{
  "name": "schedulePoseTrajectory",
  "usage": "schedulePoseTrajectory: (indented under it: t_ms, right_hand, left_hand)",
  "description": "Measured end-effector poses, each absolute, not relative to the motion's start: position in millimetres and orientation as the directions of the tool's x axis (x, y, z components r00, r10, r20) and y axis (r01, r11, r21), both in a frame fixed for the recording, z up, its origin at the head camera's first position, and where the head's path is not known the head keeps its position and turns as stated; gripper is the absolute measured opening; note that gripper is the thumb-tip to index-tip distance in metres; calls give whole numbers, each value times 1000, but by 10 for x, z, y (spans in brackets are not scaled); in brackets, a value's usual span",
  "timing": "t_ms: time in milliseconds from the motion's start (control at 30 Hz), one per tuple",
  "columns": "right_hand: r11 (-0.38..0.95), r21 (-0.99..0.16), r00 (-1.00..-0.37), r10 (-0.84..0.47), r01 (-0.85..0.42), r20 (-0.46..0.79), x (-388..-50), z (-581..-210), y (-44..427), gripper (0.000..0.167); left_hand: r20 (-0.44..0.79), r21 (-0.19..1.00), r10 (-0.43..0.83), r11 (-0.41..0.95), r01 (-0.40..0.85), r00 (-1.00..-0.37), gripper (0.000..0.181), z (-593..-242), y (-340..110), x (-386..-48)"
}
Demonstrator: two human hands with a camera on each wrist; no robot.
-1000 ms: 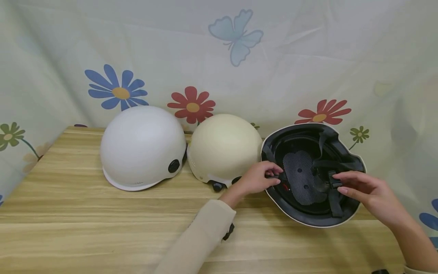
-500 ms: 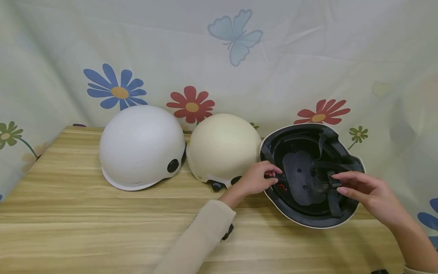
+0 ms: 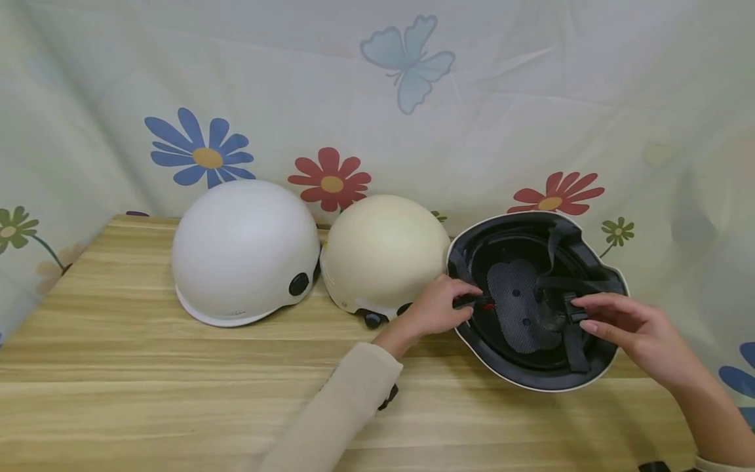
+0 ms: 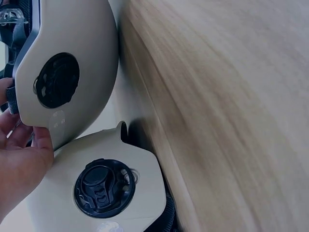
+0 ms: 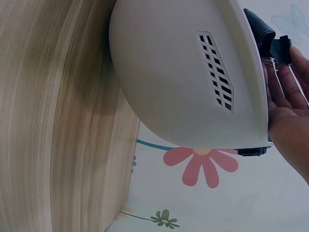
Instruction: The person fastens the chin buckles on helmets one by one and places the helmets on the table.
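A helmet [image 3: 525, 377] rests on its shell at the right of the table, its black inside facing the camera. My left hand [image 3: 435, 307] pinches a black strap end with a bit of red by the helmet's left rim. On the other side, my right hand [image 3: 645, 334] pinches a black buckle [image 3: 575, 309] between thumb and fingers. The right wrist view shows the pale shell [image 5: 178, 72] with vents, and the right hand [image 5: 289, 104] at the strap. In the left wrist view the left hand [image 4: 24, 154] is at the rim, partly cut off.
A cream helmet [image 3: 386, 252] stands dome-up against the left side of the open one. Left of it is a white helmet [image 3: 244, 249]. All are on a wooden table [image 3: 177, 393], with a flowered cloth [image 3: 489, 131] behind. A dark object [image 3: 653, 466] shows at the bottom right edge.
My left hand has shifted slightly left, and the black strap end in its fingers has turned, with its red part now by the fingertips. The right hand stays at the buckle.
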State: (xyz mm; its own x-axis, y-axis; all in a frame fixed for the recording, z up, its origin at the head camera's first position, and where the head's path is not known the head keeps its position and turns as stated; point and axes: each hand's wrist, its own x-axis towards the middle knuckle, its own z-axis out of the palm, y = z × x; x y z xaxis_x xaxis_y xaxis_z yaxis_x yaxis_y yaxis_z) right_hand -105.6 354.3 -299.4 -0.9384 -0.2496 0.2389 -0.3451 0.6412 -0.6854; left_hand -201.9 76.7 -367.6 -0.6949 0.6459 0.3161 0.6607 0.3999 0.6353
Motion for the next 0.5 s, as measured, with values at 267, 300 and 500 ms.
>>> schedulePoseTrajectory:
  t_ms: [267,300,500]
  right_hand:
    - [611,-695,-924,-294,-379,245,-1062,-3000,3562,34]
    - [609,-696,-923,-295,-380,245,-1061,-2999,3560,34]
    - [607,-694,-920,-301,-387,250,-1055,-2991,3550,34]
  left_hand:
    - [394,608,619,379,698,-680,24,-3725,796,-2005]
    - [395,613,612,379,693,-685,24,-3728,800,-2002]
    - [387,643,586,382,664,-712,20,-3738,821,-1997]
